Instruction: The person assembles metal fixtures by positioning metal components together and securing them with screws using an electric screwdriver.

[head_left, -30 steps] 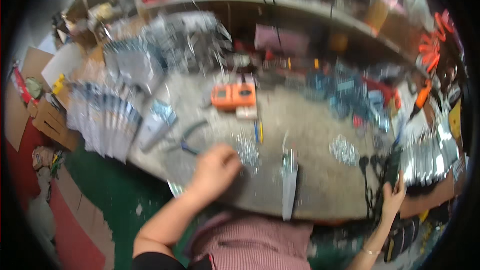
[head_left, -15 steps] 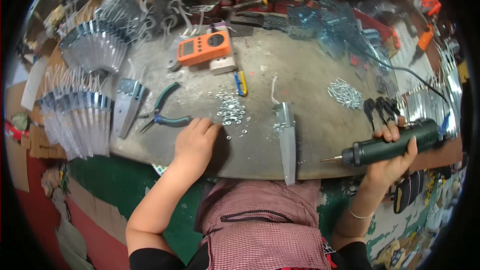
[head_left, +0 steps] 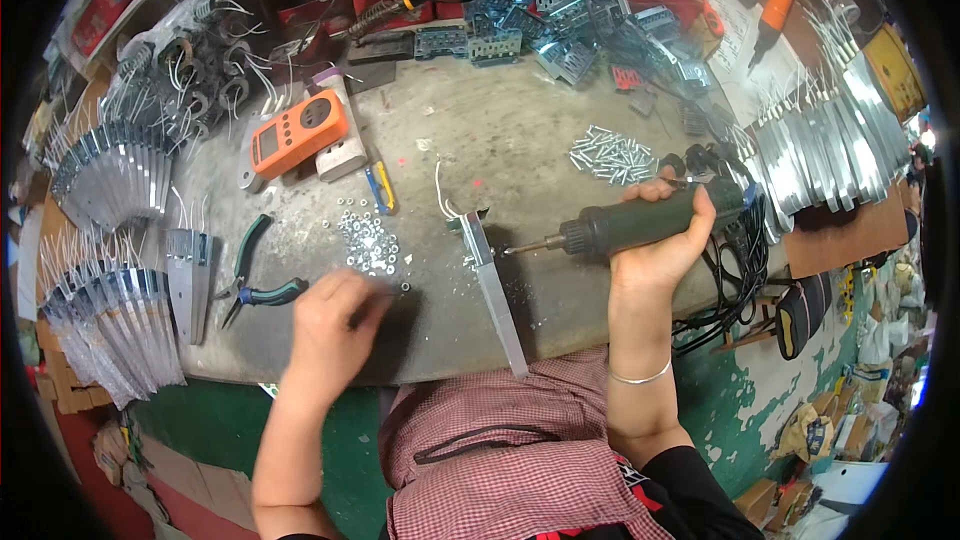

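In my right hand (head_left: 655,255) is a dark green electric screwdriver (head_left: 625,225), my fingers wrapped round its body. Its bit points left, with a small bright piece at the tip, beside the upper end of a flat grey metal part (head_left: 497,305). White wires rise from that part, and its lower end reaches the table's front edge. My left hand (head_left: 335,325) is at the near side of a heap of small nuts (head_left: 370,243). Its fingers are curled together and slightly blurred; what they hold, if anything, is hidden.
Left of the nuts are pliers (head_left: 250,275), another grey part (head_left: 188,285) and fanned stacks of wired parts (head_left: 115,175). Behind stand an orange meter (head_left: 298,133) and a small yellow-blue tool (head_left: 380,188). Screws (head_left: 612,155) are heaped at right, near black cables (head_left: 735,260) and more metal parts (head_left: 825,140).
My right hand has brought the screwdriver left and up, its tip now beside the metal part. My left hand stays near the nuts, its fingers more curled. The whole view has shifted.
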The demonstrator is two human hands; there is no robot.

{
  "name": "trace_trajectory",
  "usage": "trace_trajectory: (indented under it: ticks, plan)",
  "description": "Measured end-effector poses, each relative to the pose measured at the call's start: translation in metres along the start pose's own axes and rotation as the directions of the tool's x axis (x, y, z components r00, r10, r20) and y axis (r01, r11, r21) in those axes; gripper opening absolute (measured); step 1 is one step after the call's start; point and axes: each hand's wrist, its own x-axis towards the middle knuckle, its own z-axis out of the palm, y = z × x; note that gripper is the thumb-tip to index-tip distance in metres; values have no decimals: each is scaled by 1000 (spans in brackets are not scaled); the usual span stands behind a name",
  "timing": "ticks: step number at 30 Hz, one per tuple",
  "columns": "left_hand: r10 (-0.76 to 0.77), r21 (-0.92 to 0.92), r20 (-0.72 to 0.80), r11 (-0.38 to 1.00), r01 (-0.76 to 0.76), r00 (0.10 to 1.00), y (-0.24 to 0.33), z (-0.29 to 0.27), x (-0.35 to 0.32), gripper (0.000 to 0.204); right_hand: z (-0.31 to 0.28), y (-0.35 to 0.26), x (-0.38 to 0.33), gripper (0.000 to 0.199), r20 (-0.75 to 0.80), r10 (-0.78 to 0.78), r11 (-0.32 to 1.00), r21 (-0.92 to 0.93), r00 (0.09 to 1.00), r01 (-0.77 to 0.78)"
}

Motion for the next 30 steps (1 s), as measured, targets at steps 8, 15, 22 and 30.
trace_trajectory:
  ticks: [8, 15, 22, 30]
  plan:
    - [-353, -684, -74, 699, 210, 933, 42, 55, 21, 8, 5, 11, 0, 32, -46, 48, 999, 1, 998, -48]
    - [-487, -831, -2, 487, 270, 874, 47, 63, 22, 7, 4, 14, 3, 31, -89, 92, 996, 17, 992, -91]
    - [-478, -859, 52, 427, 284, 877, 42, 62, 21, 7, 2, 17, 5, 30, -124, 101, 995, -7, 987, -103]
    - [-359, -744, -119, 650, 157, 926, 41, 64, 20, 8, 4, 18, 1, 30, -136, 93, 995, -21, 986, -97]
